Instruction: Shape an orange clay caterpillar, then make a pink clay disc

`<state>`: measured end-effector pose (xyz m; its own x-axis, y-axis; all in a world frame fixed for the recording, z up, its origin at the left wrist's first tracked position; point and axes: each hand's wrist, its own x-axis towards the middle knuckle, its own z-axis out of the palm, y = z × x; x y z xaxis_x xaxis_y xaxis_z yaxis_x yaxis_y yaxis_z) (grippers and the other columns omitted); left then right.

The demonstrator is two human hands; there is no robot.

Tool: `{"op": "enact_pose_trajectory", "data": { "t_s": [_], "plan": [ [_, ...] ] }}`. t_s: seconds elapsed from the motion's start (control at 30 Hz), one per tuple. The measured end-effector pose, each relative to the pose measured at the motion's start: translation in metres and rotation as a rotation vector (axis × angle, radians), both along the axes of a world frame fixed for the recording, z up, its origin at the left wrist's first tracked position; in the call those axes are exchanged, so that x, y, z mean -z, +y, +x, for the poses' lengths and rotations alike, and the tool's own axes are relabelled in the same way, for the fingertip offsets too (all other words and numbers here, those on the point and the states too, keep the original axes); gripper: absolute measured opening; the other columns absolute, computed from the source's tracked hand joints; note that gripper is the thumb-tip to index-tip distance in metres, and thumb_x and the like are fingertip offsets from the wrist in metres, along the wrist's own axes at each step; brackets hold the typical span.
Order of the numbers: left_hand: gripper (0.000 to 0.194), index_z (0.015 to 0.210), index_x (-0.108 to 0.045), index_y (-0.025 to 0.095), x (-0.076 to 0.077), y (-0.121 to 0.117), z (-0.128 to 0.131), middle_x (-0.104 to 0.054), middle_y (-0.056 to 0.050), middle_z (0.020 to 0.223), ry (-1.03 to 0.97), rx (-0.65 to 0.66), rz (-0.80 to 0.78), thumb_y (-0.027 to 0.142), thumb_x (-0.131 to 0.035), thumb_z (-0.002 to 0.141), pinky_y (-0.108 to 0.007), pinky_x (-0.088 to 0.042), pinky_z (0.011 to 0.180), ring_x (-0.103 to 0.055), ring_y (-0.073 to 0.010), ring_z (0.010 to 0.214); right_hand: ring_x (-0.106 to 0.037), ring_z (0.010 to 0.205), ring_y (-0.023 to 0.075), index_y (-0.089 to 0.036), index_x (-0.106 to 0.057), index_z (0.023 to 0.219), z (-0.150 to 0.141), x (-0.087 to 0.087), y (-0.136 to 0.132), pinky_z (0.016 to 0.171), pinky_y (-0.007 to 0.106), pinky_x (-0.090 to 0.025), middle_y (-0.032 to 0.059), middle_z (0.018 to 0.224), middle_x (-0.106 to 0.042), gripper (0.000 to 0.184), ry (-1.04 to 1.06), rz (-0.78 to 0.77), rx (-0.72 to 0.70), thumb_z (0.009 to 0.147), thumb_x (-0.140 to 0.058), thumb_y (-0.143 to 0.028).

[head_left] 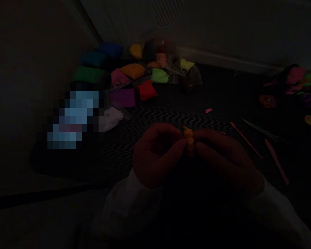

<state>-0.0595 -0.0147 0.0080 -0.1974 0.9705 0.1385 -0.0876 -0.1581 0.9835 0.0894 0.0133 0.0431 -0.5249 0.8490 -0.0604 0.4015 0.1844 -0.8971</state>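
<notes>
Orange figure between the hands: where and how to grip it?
Likely a light pinch on the orange figure, at its stacked round body, from left and right; the thin curled strand on top looks too delicate.

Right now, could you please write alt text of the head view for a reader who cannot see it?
The left hand and right hand hold a small orange figure of stacked balls over a dark table, dimly lit; coloured packets lie beyond, and two pink tools lie to the right.

2 hands [149,162] [232,157], 1 org. fig. [189,138], 2 pink tools [246,140] [276,162].
</notes>
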Motion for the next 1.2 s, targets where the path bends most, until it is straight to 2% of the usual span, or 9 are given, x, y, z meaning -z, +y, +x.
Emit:
{"op": "enact_pose_trajectory", "data": {
  "t_s": [0.13, 0.43, 1.03, 1.2],
  "plan": [
    [0.017, 0.08, -0.058, 0.02, 0.0007, 0.0002, 0.0001, -0.06, 0.0, 0.073, 0.002, 0.01, 0.007, 0.01, -0.063, 0.066, -0.02, -0.049, 0.061, -0.057, -0.0089, 0.067, -0.058, 0.077, 0.0126, -0.024, -0.058, 0.095, -0.0008, 0.002, 0.0, 0.066, 0.023, -0.044, 0.0004, 0.086, -0.062, 0.021, -0.011, 0.009, 0.046, 0.083, -0.041, -0.029],
    [0.018, 0.081, -0.058, 0.02, 0.0017, -0.0003, 0.0001, -0.06, 0.001, 0.074, -0.005, 0.024, -0.012, 0.01, -0.062, 0.067, -0.02, -0.048, 0.062, -0.057, -0.0084, 0.068, -0.057, 0.073, 0.0107, -0.021, -0.058, 0.087, -0.0006, 0.001, -0.0004, 0.064, 0.021, -0.043, 0.0003, 0.082, -0.062, 0.018, -0.01, -0.016, 0.049, 0.083, -0.043, -0.029],
    [0.017, 0.078, -0.058, 0.02, 0.0014, 0.0011, 0.0015, -0.06, 0.0, 0.072, 0.032, 0.006, -0.012, 0.011, -0.064, 0.065, -0.02, -0.049, 0.056, -0.058, -0.0095, 0.065, -0.058, 0.075, 0.0116, -0.021, -0.059, 0.095, -0.0012, 0.0034, -0.0007, 0.065, 0.023, -0.045, 0.0015, 0.086, -0.063, 0.022, -0.011, 0.018, 0.062, 0.082, -0.044, -0.029],
    [0.016, 0.08, -0.058, 0.019, 0.0009, 0.0008, 0.0011, -0.061, 0.001, 0.074, 0.008, 0.011, -0.017, 0.011, -0.063, 0.066, -0.021, -0.05, 0.061, -0.059, -0.0094, 0.067, -0.058, 0.075, 0.011, -0.021, -0.059, 0.092, -0.0014, 0.0027, -0.0012, 0.066, 0.022, -0.044, 0.0005, 0.085, -0.063, 0.019, -0.004, 0.012, 0.068, 0.082, -0.044, -0.028]
  ]
}}
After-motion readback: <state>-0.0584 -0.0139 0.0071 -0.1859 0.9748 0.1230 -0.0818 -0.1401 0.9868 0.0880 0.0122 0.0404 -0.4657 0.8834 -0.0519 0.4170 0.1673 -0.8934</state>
